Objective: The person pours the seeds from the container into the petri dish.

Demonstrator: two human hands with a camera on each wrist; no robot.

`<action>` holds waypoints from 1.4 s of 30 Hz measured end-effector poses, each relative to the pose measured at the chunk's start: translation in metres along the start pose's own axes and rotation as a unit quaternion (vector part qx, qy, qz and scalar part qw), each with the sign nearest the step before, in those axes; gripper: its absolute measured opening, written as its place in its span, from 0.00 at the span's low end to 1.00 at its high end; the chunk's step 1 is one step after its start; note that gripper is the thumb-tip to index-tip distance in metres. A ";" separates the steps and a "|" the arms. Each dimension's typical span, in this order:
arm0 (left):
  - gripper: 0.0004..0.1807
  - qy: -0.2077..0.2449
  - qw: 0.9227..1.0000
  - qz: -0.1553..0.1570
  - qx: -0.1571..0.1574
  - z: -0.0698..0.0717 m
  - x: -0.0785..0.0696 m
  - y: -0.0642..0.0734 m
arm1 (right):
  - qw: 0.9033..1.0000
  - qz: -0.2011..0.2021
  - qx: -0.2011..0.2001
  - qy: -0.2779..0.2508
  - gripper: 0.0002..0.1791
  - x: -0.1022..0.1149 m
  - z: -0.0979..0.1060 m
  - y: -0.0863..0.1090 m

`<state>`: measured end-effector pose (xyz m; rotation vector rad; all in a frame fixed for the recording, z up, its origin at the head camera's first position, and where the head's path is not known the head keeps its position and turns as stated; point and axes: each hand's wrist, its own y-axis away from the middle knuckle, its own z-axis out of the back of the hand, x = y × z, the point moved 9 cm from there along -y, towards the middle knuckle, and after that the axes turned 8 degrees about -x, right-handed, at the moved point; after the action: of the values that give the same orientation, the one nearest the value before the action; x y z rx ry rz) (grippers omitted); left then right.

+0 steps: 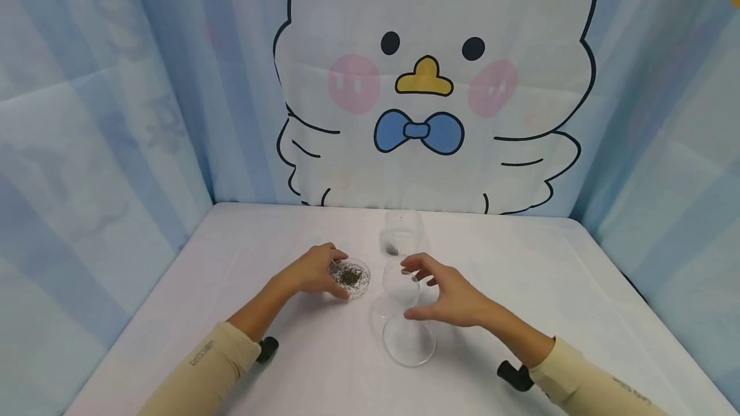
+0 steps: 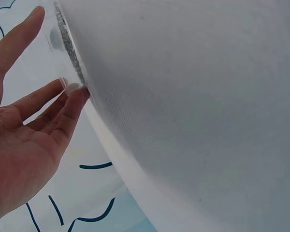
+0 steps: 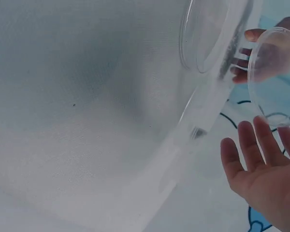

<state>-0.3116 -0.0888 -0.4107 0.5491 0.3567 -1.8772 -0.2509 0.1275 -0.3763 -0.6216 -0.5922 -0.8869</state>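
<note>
Head, dish: your left hand [image 1: 317,269] is gripping a clear, round, plastic-looking dish of dark flakes [image 1: 350,277].
Head, disc: your right hand [image 1: 449,292] is pinching a clear, round, plastic-looking disc [image 1: 394,284], rightward.
Left wrist, dish: touching your fingers [image 2: 69,115].
Right wrist, disc: hanging raised between your hands.

The head view looks forward and down over the desk [image 1: 260,236] toward the twelve-o'clock backdrop [image 1: 428,98], while both wrist views, tipped sideways, sit close (the right one also catches the left fingers [image 3: 255,35] at two o'clock).
</note>
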 end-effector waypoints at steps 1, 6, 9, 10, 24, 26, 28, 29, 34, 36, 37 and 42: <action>0.46 0.001 1.000 -0.001 0.000 0.000 0.000 0.000 | 1.000 -0.006 -0.005 -0.011 0.40 -0.003 0.002 -0.001; 0.45 0.001 1.000 -0.007 0.001 0.001 -0.001 0.000 | 0.993 -0.046 -0.022 -0.106 0.40 -0.014 0.009 -0.008; 0.45 0.001 1.000 -0.006 0.001 0.001 -0.001 0.000 | 0.980 -0.073 -0.025 -0.184 0.40 -0.021 0.010 -0.011; 0.45 0.000 1.000 -0.006 0.001 0.001 0.000 0.000 | 0.974 -0.082 -0.025 -0.210 0.40 -0.023 0.010 -0.013; 0.46 0.008 1.000 -0.007 -0.004 0.002 0.004 0.001 | 0.946 -0.127 -0.047 -0.295 0.44 -0.046 0.002 -0.045; 0.46 0.008 1.000 -0.007 -0.005 0.003 0.003 0.002 | 0.946 -0.128 -0.051 -0.293 0.45 -0.047 -0.001 -0.050; 0.46 0.008 1.000 -0.009 -0.006 0.003 0.003 0.002 | 0.947 -0.131 -0.056 -0.290 0.44 -0.048 -0.004 -0.054; 0.46 0.008 1.000 -0.010 -0.006 0.003 0.003 0.002 | 0.947 -0.132 -0.057 -0.288 0.44 -0.048 -0.006 -0.056; 0.46 0.007 1.000 -0.017 -0.012 0.001 0.003 0.003 | 0.948 -0.139 -0.052 -0.281 0.41 -0.044 -0.015 -0.062; 0.46 0.003 1.000 -0.019 -0.014 0.000 0.003 0.002 | 0.949 -0.139 -0.048 -0.279 0.40 -0.041 -0.017 -0.064; 0.46 0.004 1.000 -0.019 -0.015 0.000 0.003 0.002 | 0.950 -0.138 -0.046 -0.277 0.40 -0.039 -0.018 -0.065; 0.49 0.013 1.000 -0.013 -0.014 -0.001 0.005 0.000 | 0.960 -0.136 -0.034 -0.243 0.37 -0.037 -0.026 -0.074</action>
<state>-0.3127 -0.0922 -0.4144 0.5526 0.4074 -1.8887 -0.3259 0.0928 -0.4012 -0.8432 -1.1144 -1.0185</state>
